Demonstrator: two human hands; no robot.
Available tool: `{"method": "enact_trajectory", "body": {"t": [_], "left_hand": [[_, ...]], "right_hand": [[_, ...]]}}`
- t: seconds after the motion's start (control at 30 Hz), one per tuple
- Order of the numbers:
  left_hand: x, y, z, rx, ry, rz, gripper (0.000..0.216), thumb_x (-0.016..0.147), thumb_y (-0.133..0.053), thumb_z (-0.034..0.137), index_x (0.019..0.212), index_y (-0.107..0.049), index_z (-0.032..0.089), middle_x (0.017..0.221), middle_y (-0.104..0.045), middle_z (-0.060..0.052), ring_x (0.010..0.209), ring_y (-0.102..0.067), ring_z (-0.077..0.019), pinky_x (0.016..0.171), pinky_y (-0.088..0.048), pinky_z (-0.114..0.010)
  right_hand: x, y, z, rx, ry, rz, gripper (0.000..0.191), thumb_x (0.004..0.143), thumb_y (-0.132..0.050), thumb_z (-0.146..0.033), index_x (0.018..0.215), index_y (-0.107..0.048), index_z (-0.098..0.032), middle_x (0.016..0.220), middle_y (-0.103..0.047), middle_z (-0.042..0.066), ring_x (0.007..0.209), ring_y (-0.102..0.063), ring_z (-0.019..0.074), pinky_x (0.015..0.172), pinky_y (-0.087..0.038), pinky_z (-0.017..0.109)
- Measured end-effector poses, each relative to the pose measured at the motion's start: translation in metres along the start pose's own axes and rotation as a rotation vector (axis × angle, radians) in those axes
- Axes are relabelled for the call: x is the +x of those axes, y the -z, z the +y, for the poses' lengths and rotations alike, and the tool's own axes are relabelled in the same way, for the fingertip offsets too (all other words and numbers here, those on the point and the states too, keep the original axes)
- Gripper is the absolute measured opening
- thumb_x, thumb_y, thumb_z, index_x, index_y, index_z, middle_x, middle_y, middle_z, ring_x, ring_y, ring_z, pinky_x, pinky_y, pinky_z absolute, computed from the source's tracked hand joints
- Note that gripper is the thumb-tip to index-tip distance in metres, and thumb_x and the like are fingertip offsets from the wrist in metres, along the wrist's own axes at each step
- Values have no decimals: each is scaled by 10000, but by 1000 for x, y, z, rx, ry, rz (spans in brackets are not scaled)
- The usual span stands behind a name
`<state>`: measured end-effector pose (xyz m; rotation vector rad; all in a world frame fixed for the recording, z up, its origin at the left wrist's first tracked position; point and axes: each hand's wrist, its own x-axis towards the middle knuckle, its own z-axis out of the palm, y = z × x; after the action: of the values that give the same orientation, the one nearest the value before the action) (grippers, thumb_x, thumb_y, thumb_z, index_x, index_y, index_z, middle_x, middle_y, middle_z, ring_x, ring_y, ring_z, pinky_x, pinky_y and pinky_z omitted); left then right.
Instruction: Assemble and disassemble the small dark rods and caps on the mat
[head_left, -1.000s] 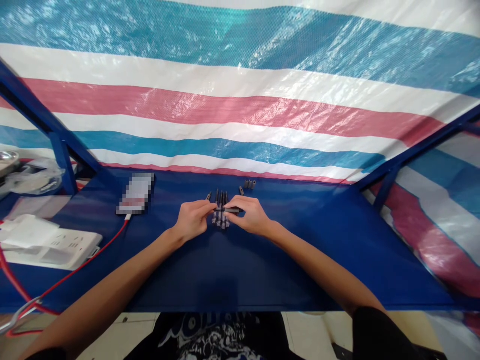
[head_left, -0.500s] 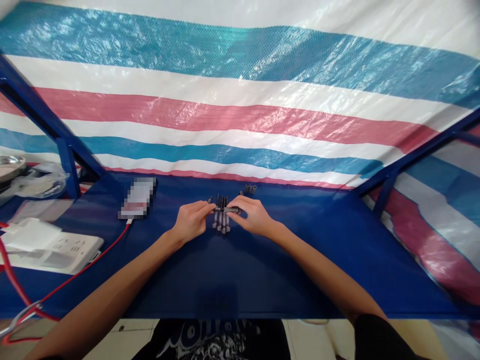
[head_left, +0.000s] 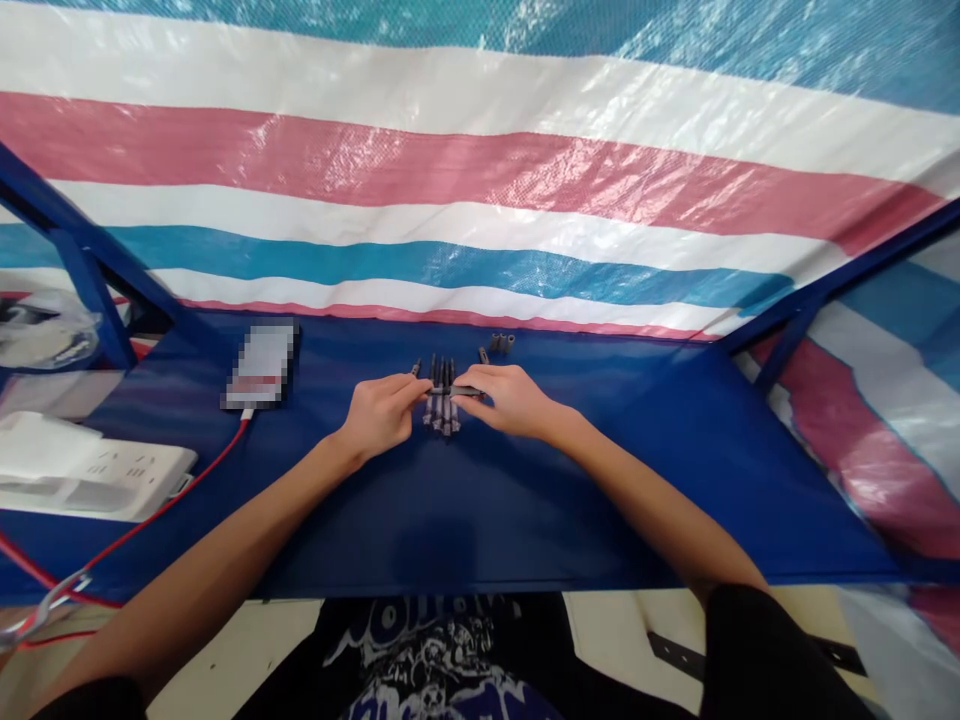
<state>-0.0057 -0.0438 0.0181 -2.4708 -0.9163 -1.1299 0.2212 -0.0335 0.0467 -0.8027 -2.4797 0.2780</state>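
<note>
My left hand point(head_left: 379, 413) and my right hand point(head_left: 507, 400) meet at the middle of a blue table point(head_left: 480, 500). Both pinch the ends of a thin dark rod point(head_left: 454, 391) held crosswise just above a row of several similar dark rods point(head_left: 441, 408) lying side by side on the blue surface. The fingers of each hand are curled around the rod's ends. A few short dark cylinders point(head_left: 501, 343) lie a little beyond my right hand, near the back edge.
A phone point(head_left: 259, 363) with a red cable point(head_left: 161, 510) lies at the left. A white power strip point(head_left: 90, 470) sits at the far left edge. A striped tarp point(head_left: 480, 200) hangs behind the table, framed by blue metal bars point(head_left: 90, 270).
The camera has tilted so the scene sits a little higher in view. Both hands stay on the rod over the row with hardly any movement.
</note>
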Motion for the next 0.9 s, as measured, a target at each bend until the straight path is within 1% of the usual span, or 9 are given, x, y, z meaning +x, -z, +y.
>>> {"method": "enact_trajectory", "body": {"t": [0.2,0.3,0.43,0.53,0.63,0.7,0.8,0.9], "left_hand": [[-1,1,-1,4,-10,-15,236,873,-439,136,892,-674,136,753,-702,-49,646,-655,-142,560,-491,-226],[0,1,0,3,6,-8,240,872,-437,137,886,-677,140,761,-709,-49,631,-655,-136,543,-484,-217],[0,1,5,-16,71,18,256,847,-431,114,867,-684,152,755,-716,-40,632,-661,-131,543,-481,-208],[1,1,11,-42,107,10,268,821,-428,97,868,-686,152,744,-716,-35,624,-657,-129,538,-476,-208],[2,2,15,-59,105,-8,269,815,-423,92,844,-683,152,743,-714,-33,610,-648,-128,531,-467,-208],[2,2,16,-57,95,-17,268,819,-418,92,824,-680,151,741,-711,-35,596,-637,-126,524,-456,-208],[2,1,15,-40,92,-61,264,826,-415,102,818,-674,152,736,-701,-35,587,-622,-126,518,-439,-211],[1,-1,13,-20,93,-157,256,837,-415,112,828,-666,158,718,-684,-29,594,-611,-128,532,-434,-218]], "right_hand": [[1,-3,-3,-90,-35,-109,269,971,-448,-327,992,-645,-145,870,-709,69,737,-631,157,659,-411,245],[3,-4,-6,-86,-38,-103,254,968,-458,-306,967,-650,-140,876,-708,76,740,-630,158,650,-400,243],[4,-4,-10,-57,-64,-58,234,960,-464,-274,940,-650,-134,856,-702,80,721,-614,154,646,-389,243],[4,0,-13,-52,-46,-61,253,955,-458,-271,853,-647,-139,799,-684,65,686,-585,143,630,-368,239],[4,4,-16,-77,-40,-96,270,934,-472,-252,740,-625,-142,696,-641,39,614,-532,125,596,-331,237],[4,5,-18,-92,-47,-114,269,919,-479,-234,705,-615,-142,661,-621,30,585,-504,116,583,-310,238],[4,2,-19,-109,-70,-136,253,902,-490,-215,702,-624,-137,655,-626,33,581,-495,116,582,-295,243],[4,-2,-17,-136,-112,-163,225,892,-508,-212,730,-642,-131,683,-651,47,605,-518,127,596,-295,251]]}}
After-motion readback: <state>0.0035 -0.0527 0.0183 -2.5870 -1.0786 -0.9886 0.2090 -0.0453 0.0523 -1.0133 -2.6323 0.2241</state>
